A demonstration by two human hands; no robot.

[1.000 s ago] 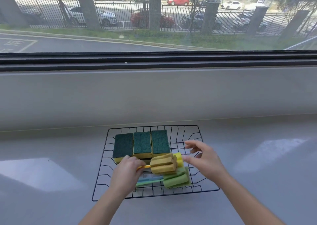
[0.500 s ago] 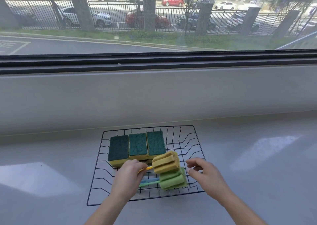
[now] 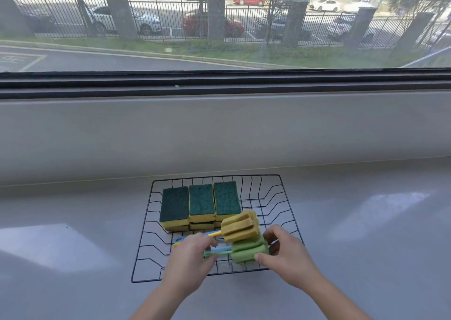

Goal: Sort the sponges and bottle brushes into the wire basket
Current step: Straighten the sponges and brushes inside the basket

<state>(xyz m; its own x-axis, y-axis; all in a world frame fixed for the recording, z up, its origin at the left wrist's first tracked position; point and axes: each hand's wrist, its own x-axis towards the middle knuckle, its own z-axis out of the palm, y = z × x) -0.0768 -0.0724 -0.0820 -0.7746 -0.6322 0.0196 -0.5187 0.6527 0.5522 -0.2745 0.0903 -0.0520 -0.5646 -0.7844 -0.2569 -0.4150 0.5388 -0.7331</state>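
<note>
**A:** What just changed in the wire basket [image 3: 214, 176]?

**B:** The right hand [image 3: 288, 256], spread above the basket a second ago, now curls round the green brush [image 3: 246, 252] at the basket's front right. The yellow brush [image 3: 240, 227] lies on top of it. Sorting looks nearly done.

**A:** And the left hand [image 3: 190, 258]?

**B:** Its fingers are curled over the brush handles [image 3: 219, 252]. The sponges [image 3: 201, 202] sit at the basket's back left.

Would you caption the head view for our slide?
Left hand and right hand hold bottle brushes beside sponges in a wire basket.

Right hand [image 3: 289, 256] now grips green brush head [image 3: 246, 252]; left hand [image 3: 190, 258] dropped from yellow handle [image 3: 213, 233] to green handle [image 3: 219, 252].
</note>
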